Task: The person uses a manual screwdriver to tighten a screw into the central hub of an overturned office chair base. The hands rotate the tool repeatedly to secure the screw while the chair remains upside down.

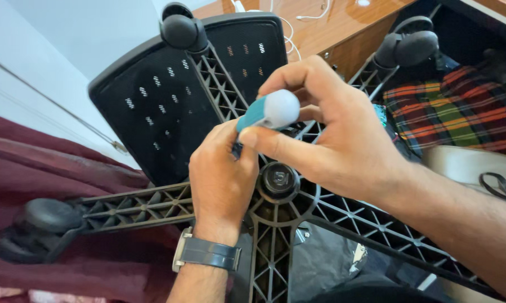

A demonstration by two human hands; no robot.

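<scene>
Hand (326, 129) above wooden desk (331, 28)

Overturned black plastic office-chair base (275, 235), ribbed spokes radiating from a round central hub (279, 179); black twin-wheel casters at the spoke ends, one upper left (181, 29), one upper right (410, 47), one lower left (42, 221). Black perforated seat underside (152, 112) behind the spokes.

Right hand (331, 132): fingers closed round a teal-and-white plastic tool handle (270, 111), just above the hub.

Left hand (222, 179): curled beneath that handle, touching it; grey-strapped wristwatch (208, 252) on the wrist.

Surroundings: brown wooden counter (343, 22) at top; red-and-green plaid cloth (460, 106) at right; black scissors (500, 185) at right edge; maroon fabric (40, 163) at left.
</scene>
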